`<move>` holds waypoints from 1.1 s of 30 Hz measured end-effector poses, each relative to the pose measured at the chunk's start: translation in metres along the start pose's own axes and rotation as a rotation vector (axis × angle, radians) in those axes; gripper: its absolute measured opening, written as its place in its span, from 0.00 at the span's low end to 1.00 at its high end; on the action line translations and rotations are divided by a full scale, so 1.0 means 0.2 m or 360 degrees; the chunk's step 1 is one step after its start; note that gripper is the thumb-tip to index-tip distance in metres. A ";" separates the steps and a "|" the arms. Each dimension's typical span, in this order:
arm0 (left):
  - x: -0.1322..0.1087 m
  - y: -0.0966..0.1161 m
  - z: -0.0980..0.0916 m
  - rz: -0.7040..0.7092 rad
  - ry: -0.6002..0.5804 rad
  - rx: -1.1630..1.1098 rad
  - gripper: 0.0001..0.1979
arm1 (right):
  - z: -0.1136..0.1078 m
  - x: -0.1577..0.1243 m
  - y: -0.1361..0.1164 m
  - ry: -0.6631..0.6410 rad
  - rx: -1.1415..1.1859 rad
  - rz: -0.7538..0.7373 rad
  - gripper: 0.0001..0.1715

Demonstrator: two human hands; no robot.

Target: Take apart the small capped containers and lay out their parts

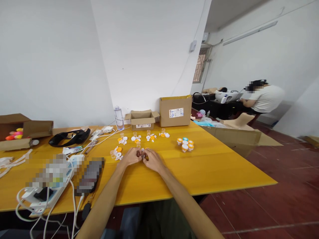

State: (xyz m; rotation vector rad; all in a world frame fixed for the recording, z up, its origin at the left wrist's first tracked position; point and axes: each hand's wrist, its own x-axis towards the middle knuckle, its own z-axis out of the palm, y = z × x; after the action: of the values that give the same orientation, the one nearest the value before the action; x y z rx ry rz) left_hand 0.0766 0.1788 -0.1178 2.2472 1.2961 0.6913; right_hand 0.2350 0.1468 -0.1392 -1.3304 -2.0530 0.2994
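Close together over the wooden table [211, 166], my left hand [132, 156] and my right hand [152, 160] meet at the fingertips. Both are closed in a pinch around something small that is too tiny and too hidden to name. Just beyond them stands a clear plastic cup [138, 144]. Around it lie small groups of parts: white discs [134, 139], orange rings [119, 149] and little white pieces with dark spots [122, 142]. To the right sits a cluster of several small cups with orange, white and teal lids [184, 146].
An open cardboard box [142, 120], a closed carton [175, 113] and a water bottle [119, 118] line the wall side. On the left are a phone [90, 176], a power strip [53, 196], cables and a black strap [69, 137]. Another person [266, 98] sits at the far right.
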 end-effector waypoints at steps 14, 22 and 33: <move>0.00 0.01 -0.02 0.0018 -0.0046 -0.0063 0.04 | -0.01 0.00 0.01 -0.0016 0.0108 -0.0025 0.09; 0.00 -0.01 -0.02 0.0068 -0.0077 -0.0103 0.04 | 0.00 0.00 0.01 0.0015 0.0099 -0.0027 0.09; 0.00 -0.01 -0.02 0.0035 -0.0068 -0.0134 0.04 | 0.00 0.00 0.01 -0.0004 0.0098 -0.0013 0.08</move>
State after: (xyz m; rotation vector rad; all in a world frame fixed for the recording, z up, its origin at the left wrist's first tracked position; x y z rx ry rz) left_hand 0.0726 0.1798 -0.1168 2.1997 1.2014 0.6886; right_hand 0.2362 0.1479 -0.1400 -1.2848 -2.0346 0.3579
